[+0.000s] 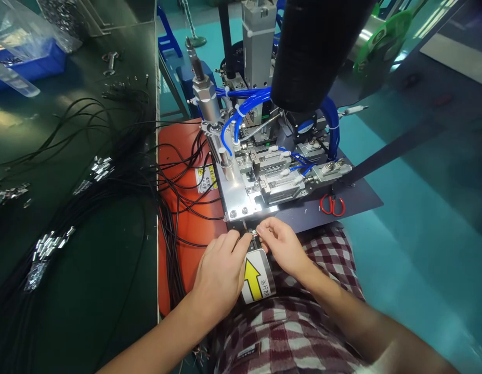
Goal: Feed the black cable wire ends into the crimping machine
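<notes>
Silvery metal piece (254, 233) is pinched in fingers of the right hand (283, 244), grip of the left hand (222, 263) beside it cannot be told, and steady, square alignment appears advisable.

I'm looking in remotely on a factory workshop, judging by the metal machine (235, 189) with blue tubes (253, 101) and, on the left, black cables (88, 195) bundled across a dark workbench (88, 301).
</notes>
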`<state>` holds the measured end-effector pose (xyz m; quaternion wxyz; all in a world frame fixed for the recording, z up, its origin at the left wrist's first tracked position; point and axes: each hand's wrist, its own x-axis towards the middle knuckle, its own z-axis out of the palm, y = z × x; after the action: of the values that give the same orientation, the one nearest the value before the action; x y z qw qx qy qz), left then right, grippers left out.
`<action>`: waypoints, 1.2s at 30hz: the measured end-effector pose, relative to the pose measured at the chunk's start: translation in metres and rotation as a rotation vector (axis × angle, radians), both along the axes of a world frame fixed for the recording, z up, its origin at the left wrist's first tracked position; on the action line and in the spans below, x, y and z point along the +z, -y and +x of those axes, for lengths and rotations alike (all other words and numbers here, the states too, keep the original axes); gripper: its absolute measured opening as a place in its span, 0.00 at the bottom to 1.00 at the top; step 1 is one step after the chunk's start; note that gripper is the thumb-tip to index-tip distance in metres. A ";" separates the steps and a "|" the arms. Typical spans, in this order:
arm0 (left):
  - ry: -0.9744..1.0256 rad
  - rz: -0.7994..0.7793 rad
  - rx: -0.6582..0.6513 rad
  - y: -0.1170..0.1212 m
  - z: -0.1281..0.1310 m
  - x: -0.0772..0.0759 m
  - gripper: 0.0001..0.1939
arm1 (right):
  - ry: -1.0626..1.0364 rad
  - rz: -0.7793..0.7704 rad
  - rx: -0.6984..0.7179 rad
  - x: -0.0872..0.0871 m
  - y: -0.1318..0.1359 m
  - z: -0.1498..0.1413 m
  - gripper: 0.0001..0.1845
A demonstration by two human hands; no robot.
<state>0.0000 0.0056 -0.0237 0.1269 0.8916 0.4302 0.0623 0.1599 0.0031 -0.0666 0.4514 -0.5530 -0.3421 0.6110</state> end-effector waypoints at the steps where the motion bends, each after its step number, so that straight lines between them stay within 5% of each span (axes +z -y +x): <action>1: -0.003 0.004 -0.001 0.000 0.000 -0.001 0.17 | -0.056 -0.032 0.006 0.000 0.000 0.000 0.18; 5: 0.060 0.030 0.007 0.000 -0.001 -0.006 0.17 | -0.252 -0.136 0.042 0.001 -0.001 0.000 0.22; 20: -0.066 0.055 -0.023 -0.002 0.006 -0.006 0.19 | -0.194 -0.031 -0.073 -0.003 0.002 -0.009 0.21; 29: 0.244 -0.048 0.071 0.001 0.002 -0.003 0.17 | -0.254 -0.017 -0.019 -0.003 0.001 -0.003 0.21; 36: 0.148 0.014 0.120 0.005 0.013 -0.007 0.17 | -0.242 -0.003 -0.028 -0.005 0.001 -0.004 0.21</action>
<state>0.0125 0.0002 -0.0302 0.1480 0.8582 0.4717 0.1385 0.1561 0.0016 -0.0719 0.4971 -0.4805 -0.2765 0.6675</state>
